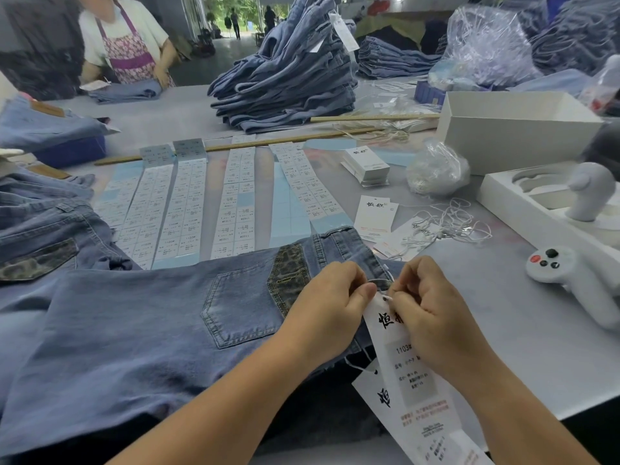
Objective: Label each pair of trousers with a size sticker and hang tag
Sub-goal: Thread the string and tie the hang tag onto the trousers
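Hang tag [407, 370] read "1103#" in a grey panel, under large black brush characters I could not make out in full; red small print lower down, too blurred to read. Tag lay long axis running from the waistband toward me and slightly right, its top end at the hands. A second white tag [372, 389] showed beneath it, one black character visible.

Trousers [141, 330], blue denim, lay flat on the counter [523, 350] directly before me, back side up, waistband to the right, legs running off left. Leopard-print patch [290, 273] sat above the back pocket [240, 307].

Left hand [330, 303] had its grip closed tight, thumb and fingers pinching at the belt loop area by the tag's top. Right hand [427, 310] likewise pinched narrow, fingers curled over the tag's upper end and its white string [387, 298]. The two hands nearly touched.

Sticker sheets [181, 209] lay in long strips beyond the trousers, many cells printed "1103", the rest too small to read. Loose tags [374, 214] and a tangle of white strings [449, 226] lay right of them. A stack of folded jeans [285, 78] stood farther back.
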Action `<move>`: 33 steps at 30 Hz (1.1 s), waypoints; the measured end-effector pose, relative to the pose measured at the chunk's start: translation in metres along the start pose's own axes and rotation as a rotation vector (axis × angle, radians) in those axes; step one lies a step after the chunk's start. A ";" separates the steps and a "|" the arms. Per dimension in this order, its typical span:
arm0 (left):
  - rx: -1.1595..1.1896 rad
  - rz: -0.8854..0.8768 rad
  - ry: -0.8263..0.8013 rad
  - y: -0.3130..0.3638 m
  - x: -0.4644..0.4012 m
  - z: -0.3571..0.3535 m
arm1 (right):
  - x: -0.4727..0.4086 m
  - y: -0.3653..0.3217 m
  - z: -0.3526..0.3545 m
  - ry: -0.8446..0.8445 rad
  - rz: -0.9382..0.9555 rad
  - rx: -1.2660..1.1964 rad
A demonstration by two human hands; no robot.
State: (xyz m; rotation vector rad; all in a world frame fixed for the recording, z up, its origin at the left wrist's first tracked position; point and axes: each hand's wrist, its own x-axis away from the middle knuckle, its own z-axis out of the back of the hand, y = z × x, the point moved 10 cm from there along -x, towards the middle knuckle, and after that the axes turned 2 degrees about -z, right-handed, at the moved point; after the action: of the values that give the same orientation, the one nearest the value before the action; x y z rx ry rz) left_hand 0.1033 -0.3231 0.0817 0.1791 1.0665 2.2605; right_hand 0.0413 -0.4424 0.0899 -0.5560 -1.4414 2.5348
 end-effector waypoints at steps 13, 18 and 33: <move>0.005 0.002 -0.035 -0.001 -0.002 -0.003 | 0.005 -0.010 0.009 0.143 0.097 0.096; 0.026 0.010 -0.045 -0.001 -0.002 -0.003 | 0.006 -0.011 0.010 0.155 0.106 0.113; 0.064 0.007 -0.058 -0.001 -0.002 -0.003 | 0.013 -0.021 0.005 0.162 0.199 0.221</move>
State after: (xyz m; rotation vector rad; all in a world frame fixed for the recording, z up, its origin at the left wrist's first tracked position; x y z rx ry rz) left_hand 0.1043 -0.3260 0.0798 0.2735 1.1098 2.2153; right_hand 0.0265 -0.4318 0.1071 -0.8795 -1.0826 2.6791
